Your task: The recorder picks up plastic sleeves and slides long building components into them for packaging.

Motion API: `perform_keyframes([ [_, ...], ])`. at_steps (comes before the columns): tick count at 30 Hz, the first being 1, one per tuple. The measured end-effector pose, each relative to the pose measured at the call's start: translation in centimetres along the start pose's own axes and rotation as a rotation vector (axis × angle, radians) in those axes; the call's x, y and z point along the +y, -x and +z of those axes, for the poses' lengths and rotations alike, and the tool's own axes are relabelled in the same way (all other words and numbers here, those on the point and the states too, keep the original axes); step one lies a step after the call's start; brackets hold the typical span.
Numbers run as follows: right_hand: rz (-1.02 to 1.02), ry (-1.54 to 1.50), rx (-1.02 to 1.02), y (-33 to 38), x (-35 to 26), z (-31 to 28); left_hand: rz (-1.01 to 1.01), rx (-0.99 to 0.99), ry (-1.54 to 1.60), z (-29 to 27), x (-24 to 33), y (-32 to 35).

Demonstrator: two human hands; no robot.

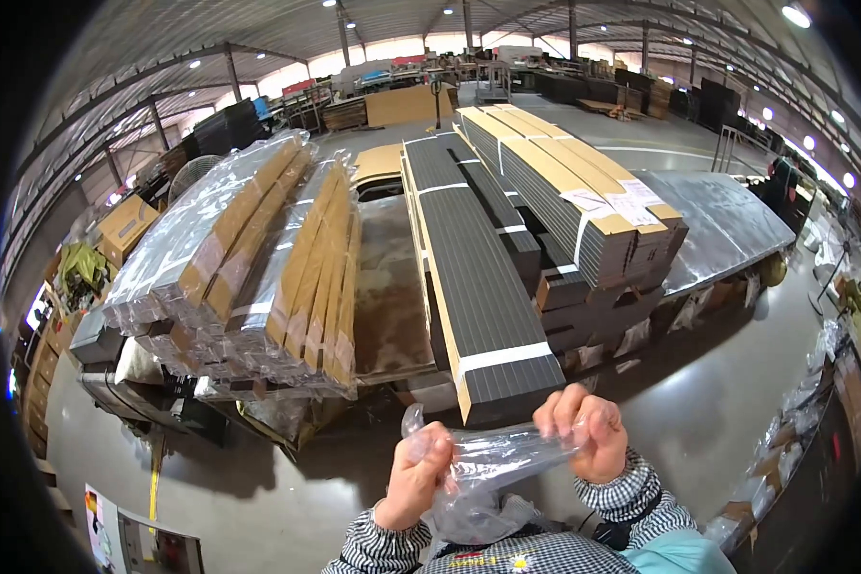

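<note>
The long dark pack (488, 311) lies on the table (389, 287), and its near end points at the person. White bands (503, 356) go round it, so the tying part looks done. Its top and its near end look bare, with no see-through cover that I can spot.

The clear plastic (507, 461) is just in front of the near end of the long dark pack. The left hand (417, 471) has its fingers curled tight and pinches one side of the plastic. The right hand (591, 437) pinches the other side, with its fingers curled too. The plastic is pulled out between them, and more of it hangs down in a crumpled bunch. I can't tell if it is a bag or a flat sheet, or if it touches the long dark pack.

To the left of the long dark pack is a pile of shiny packs (210, 239). These have a see-through cover on them, so they look finished. To the right of the long dark pack is a stack of brown-topped packs (545, 158), with white bands and some papers (627, 204) on top. I see no cover there. My guess is that the work is partway along: the left pile is done, and covering the long dark pack is left to do.
</note>
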State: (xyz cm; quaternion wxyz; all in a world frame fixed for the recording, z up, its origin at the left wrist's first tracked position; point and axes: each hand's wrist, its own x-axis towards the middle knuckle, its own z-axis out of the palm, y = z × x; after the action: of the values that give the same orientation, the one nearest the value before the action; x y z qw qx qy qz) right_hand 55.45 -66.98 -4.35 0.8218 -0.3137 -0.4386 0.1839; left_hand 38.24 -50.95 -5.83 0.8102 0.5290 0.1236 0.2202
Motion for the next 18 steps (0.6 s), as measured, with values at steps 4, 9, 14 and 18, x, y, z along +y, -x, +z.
perform_keyframes([
  [4, 0.304, -0.578, -0.145, 1.2, -0.1, -1.1, 0.009, -0.182, 0.233, 2.4, -0.4, -0.5],
  [9, 0.228, -0.538, -0.361, 0.7, -0.3, -4.6, -0.076, -0.621, 0.039, -3.1, 0.6, -1.5],
  [14, 0.488, 0.439, -0.272, 0.8, -1.0, -6.5, 0.324, -0.624, -1.097, -5.9, 4.8, -5.6],
  [18, -0.338, 1.245, -0.600, 0.1, 5.4, -11.9, 0.461, -0.586, -1.317, -4.3, 4.5, -6.9],
])
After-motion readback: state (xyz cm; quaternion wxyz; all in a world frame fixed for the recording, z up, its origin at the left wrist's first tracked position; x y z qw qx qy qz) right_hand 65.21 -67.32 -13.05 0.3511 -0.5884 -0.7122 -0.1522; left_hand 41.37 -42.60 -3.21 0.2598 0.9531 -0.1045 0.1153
